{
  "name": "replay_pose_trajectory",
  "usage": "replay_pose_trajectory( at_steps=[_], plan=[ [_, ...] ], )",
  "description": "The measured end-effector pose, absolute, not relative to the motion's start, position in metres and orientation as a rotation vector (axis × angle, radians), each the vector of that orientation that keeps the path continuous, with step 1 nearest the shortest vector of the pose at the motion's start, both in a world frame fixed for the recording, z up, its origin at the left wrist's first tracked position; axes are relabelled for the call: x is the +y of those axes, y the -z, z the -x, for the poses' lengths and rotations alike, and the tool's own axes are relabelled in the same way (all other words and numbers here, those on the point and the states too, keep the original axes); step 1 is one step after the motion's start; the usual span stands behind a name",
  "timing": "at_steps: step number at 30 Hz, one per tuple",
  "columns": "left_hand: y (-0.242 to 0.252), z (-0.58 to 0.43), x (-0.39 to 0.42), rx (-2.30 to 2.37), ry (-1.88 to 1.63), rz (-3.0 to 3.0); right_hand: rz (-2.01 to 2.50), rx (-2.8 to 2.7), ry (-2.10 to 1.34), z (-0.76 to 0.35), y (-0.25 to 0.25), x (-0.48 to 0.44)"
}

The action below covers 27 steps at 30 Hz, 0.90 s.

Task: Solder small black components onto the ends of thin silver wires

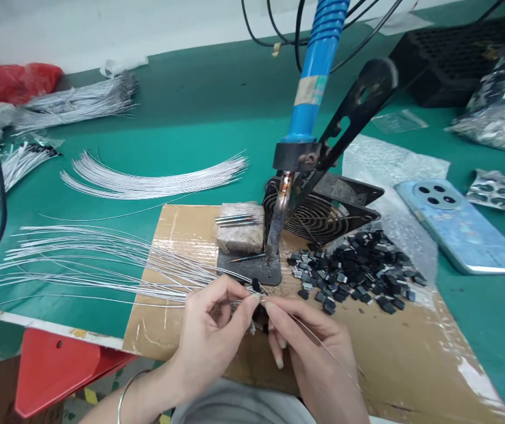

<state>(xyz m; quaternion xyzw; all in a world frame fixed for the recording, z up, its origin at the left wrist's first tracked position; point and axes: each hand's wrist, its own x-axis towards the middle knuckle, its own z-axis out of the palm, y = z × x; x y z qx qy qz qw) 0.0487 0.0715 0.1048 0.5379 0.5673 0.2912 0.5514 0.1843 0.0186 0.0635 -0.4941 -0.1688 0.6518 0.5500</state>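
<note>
My left hand is closed in a pinch at the front of the cardboard; what lies between its fingertips is too small to tell. My right hand pinches close beside it, nearly touching, with a thin wire trailing back over its fingers. Small black connectors show just around the fingertips, partly hidden. From the left, a spread of white wires runs in to the left hand. Above the hands a blue-handled soldering iron points down in its stand, its tip over a dark metal plate.
A pile of black connector pieces lies right on the cardboard. Behind it are a fan, bubble wrap and a phone. A wrapped block holds metal pins. More wire bundles rest on the green mat.
</note>
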Motion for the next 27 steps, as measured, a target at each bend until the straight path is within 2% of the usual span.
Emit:
replay_pose_trajectory(
  at_steps=[10, 19, 22, 27],
  plan=[
    [-0.104, -0.048, 0.07, 1.321, -0.708, -1.389, 1.33, -0.193, -1.505, -0.175, -0.093, 0.027],
    [-0.104, -0.044, 0.068, 1.311, -0.664, -1.462, 1.252, -0.352, -1.702, -0.197, -0.08, 0.028],
    [-0.104, -0.045, 0.068, 1.328, -0.656, -1.462, 1.334, -0.3, -1.655, -0.199, -0.081, 0.028],
    [-0.101, -0.049, 0.066, 1.367, -0.673, -1.436, 1.219, -0.289, -1.649, -0.194, -0.078, 0.025]
  ],
)
